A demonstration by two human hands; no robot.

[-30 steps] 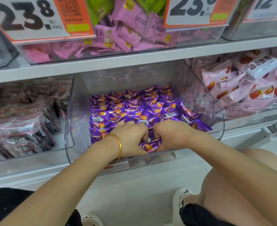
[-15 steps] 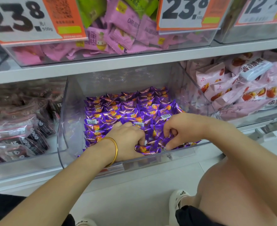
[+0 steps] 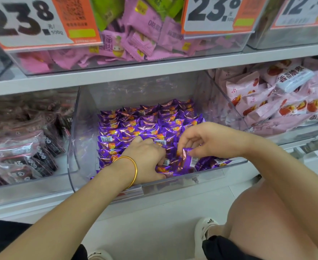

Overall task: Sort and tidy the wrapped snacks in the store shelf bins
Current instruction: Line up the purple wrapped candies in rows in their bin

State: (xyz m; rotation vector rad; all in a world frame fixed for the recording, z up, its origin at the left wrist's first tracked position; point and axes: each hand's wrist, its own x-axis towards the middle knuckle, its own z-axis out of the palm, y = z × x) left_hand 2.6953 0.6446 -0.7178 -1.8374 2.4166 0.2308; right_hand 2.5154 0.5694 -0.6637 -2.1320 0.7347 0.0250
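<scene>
Purple snacks: shiny foil wrappers, orange print, in neat overlapping rows across floor of clear bin, from back wall toward front. Front rows looser; a few wrappers show white barcode labels. Lifted snack: upright above front rows, nearer bin's right wall, pinched at top by right hand. Left hand: knuckles up, fingers tucked down among front-row snacks just behind front wall.

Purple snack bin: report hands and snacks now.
Left hand curled round purple snacks at the bin front. Right hand pinches one wrapped piece, held upright. Rows behind lie neat. Nothing in the way.
</scene>
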